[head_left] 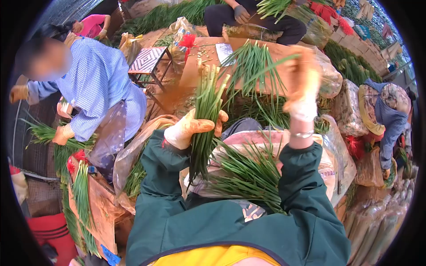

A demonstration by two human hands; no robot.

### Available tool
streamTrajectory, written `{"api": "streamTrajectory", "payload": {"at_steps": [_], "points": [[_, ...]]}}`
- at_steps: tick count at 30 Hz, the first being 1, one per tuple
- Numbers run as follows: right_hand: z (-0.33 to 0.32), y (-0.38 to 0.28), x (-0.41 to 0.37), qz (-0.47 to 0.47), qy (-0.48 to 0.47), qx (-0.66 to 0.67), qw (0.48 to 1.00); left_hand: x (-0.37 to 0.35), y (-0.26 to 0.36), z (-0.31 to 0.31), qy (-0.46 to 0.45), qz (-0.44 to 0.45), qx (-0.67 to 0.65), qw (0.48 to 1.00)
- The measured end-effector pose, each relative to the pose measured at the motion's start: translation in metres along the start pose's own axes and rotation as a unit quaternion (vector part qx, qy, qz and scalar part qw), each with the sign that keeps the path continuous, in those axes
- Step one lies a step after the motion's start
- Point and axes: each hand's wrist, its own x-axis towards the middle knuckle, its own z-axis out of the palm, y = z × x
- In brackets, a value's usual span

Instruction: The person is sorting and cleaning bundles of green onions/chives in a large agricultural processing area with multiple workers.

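My left hand (197, 126), in an orange and white glove, is wrapped round an upright bundle of green stalks (206, 102) with pale ends at the top. My right hand (304, 84), gloved and blurred by motion, is raised at the right, and a green stalk (277, 65) reaches leftward from it; its fingers are smeared. Loose green stalks (248, 173) lie across my lap on a pink and white sack (326, 166). Beyond my hands, more stalks (253, 64) are spread on a brown board (195, 73).
At the left a person in a checked smock (100, 66) handles greens. Another person (217, 20) sits beyond the board, and one (386, 111) bends at the right. A patterned stool (148, 60) stands left of the board. Plastic bags (330, 77) flank it.
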Motion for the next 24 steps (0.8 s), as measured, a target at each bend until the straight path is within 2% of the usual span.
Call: {"api": "streamTrajectory", "payload": {"at_steps": [1,2,4,5,6,7,8,10,11,12,14,16,18,20,21,22,23,24], "points": [[-0.011,-0.003,0.011,0.067,0.168,0.013,0.983,0.003,-0.002,-0.005,0.01,0.027,0.041,0.999],[-0.028,0.013,0.016,0.017,0.201,0.067,0.977,0.0,-0.003,-0.008,0.015,0.029,0.041,0.999],[-0.05,0.048,0.001,0.099,-0.004,-0.007,0.995,-0.002,0.0,-0.011,0.041,0.033,0.111,0.992],[-0.044,0.033,-0.007,0.155,-0.179,-0.187,0.953,-0.005,0.006,-0.007,0.042,0.018,0.125,0.991],[-0.035,0.017,-0.021,0.203,-0.341,-0.356,0.846,-0.005,0.007,-0.005,0.041,0.017,0.123,0.991],[-0.022,0.013,-0.032,0.238,-0.296,-0.2,0.903,-0.006,0.007,-0.003,0.037,0.005,0.118,0.992],[-0.009,0.011,-0.04,0.264,-0.242,-0.039,0.933,-0.005,0.007,-0.001,0.035,-0.004,0.113,0.993],[0.013,-0.035,-0.031,0.231,-0.31,0.061,0.92,-0.004,0.009,0.005,0.053,-0.025,0.1,0.993],[0.022,-0.04,-0.032,0.209,-0.343,0.055,0.914,-0.004,0.012,0.009,0.054,-0.038,0.113,0.991],[0.03,-0.063,-0.03,0.198,-0.381,-0.065,0.901,-0.004,0.013,0.013,0.054,-0.051,0.127,0.989],[0.041,-0.056,-0.03,0.308,-0.422,-0.033,0.852,-0.001,0.01,0.015,0.071,-0.042,0.124,0.989],[0.04,-0.05,-0.028,0.32,-0.42,-0.031,0.849,0.0,0.009,0.01,0.015,-0.048,0.117,0.992],[0.04,-0.043,-0.027,0.334,-0.421,-0.027,0.843,0.001,0.006,0.009,0.006,-0.044,0.095,0.994],[0.037,-0.033,-0.026,0.137,-0.457,-0.025,0.879,0.001,0.001,0.006,-0.003,-0.044,0.073,0.996],[0.035,-0.024,-0.023,0.139,-0.456,-0.025,0.879,0.001,-0.001,0.004,-0.004,-0.045,0.047,0.998],[0.033,-0.015,-0.017,-0.079,-0.48,-0.073,0.871,0.002,-0.002,0.003,-0.006,-0.045,0.021,0.999],[0.031,-0.01,-0.014,-0.293,-0.48,-0.117,0.819,0.0,-0.003,0.005,-0.003,-0.05,-0.005,0.999],[0.03,-0.008,-0.014,-0.293,-0.482,-0.117,0.818,-0.001,-0.004,0.006,-0.003,-0.049,-0.006,0.999]]}}
